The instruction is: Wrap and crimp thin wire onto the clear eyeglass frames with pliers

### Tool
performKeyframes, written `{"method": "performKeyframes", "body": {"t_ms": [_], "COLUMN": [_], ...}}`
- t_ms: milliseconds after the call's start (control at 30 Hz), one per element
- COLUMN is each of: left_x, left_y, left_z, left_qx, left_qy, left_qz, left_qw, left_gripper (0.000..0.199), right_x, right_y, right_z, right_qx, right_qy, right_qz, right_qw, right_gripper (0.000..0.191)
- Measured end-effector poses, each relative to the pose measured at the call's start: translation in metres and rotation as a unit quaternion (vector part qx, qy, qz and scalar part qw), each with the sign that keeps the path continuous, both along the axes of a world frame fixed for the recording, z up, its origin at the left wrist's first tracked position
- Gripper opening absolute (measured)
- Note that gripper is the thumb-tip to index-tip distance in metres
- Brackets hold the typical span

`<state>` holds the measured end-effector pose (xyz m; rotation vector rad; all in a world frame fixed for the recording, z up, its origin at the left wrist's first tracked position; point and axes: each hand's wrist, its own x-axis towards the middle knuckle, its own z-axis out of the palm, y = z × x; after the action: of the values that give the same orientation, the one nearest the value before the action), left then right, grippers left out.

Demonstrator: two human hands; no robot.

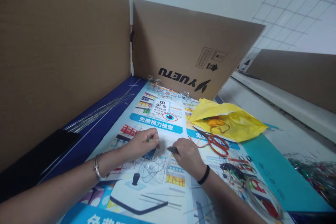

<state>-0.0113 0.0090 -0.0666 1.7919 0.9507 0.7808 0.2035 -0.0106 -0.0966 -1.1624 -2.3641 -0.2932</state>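
Observation:
My left hand [145, 141] is closed in a pinch above the printed sheet. A small green bit shows between its fingers; the rest of what it holds is too small to make out. Facing it, a short gap away, my right hand [187, 154] is wrapped round a pair of pliers [172, 149], whose dark jaws point left. Just below both hands lies a loose tangle of thin wire [153, 171]. Orange-handled scissors [216, 143] lie right of my right hand, beside a thin red cord [196, 144].
A yellow bag [233, 120] lies open at the right with orange material inside. Long thin wires [105, 110] lie at the left by a black object [52, 150]. Nearer right are a round clear container [265, 197] and small dark pieces [233, 173]. Cardboard panels [183, 42] stand behind.

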Motion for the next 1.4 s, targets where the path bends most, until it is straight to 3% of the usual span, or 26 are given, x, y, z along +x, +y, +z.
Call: {"method": "performKeyframes", "body": {"t_ms": [567, 1400], "left_x": [0.0033, 0.0047], "left_y": [-0.0027, -0.0028], "left_z": [0.0022, 0.0047], "left_qx": [0.089, 0.148], "left_qy": [0.104, 0.137], "left_qz": [0.013, 0.006], "left_qw": [0.991, 0.979], "left_gripper": [0.011, 0.011], "right_x": [0.0004, 0.0064], "right_y": [-0.0005, -0.0017], "right_z": [0.0004, 0.0058], "right_qx": [0.072, 0.105], "right_qy": [-0.071, -0.134], "right_qz": [-0.019, -0.018], "right_qw": [0.995, 0.985], "right_gripper": [0.01, 0.021]}}
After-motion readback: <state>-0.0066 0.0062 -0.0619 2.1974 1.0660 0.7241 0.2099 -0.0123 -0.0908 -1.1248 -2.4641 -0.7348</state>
